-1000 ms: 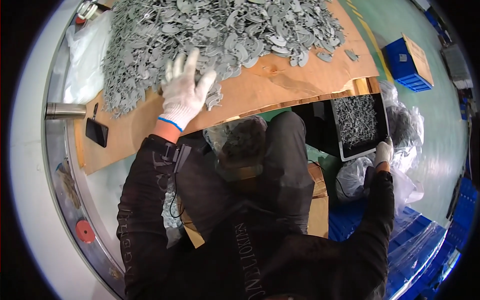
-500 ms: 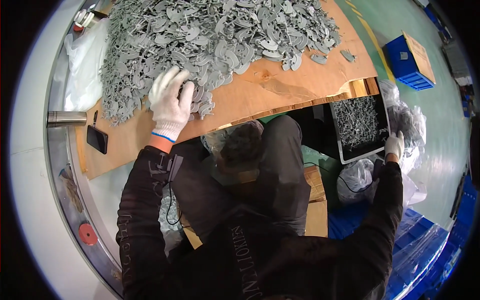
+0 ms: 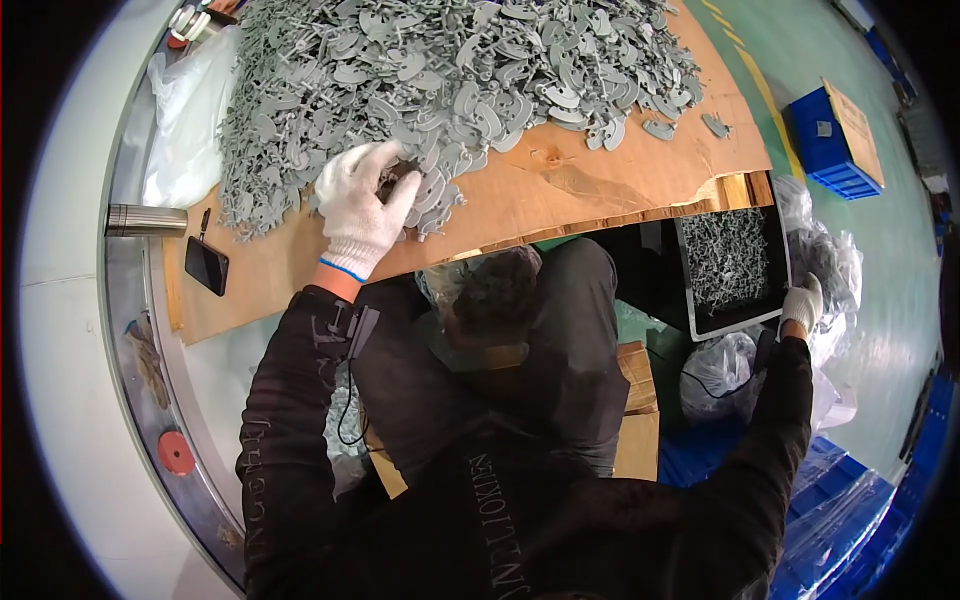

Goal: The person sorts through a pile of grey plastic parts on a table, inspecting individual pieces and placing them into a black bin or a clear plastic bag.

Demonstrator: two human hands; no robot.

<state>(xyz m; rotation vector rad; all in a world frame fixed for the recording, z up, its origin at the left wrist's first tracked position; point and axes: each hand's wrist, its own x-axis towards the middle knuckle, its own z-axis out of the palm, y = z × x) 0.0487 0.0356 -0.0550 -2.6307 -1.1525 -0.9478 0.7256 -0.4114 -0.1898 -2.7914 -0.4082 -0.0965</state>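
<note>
Grey pieces [image 3: 480, 110] heaped on the worktop [image 3: 262, 285], beyond my left hand [image 3: 362, 208]. Its thumb and fingers stand apart, curved at the heap's near edge, likely to contain loose pieces. Right hand [image 3: 802, 304] beside the black bin's [image 3: 737, 327] near corner, perhaps steadying it; those fingers' closure: cannot tell.

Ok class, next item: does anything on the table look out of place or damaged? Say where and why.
One grey part lies apart from the pile, toward the right of the table, whose near edge looks ragged, perhaps splintered.
</note>
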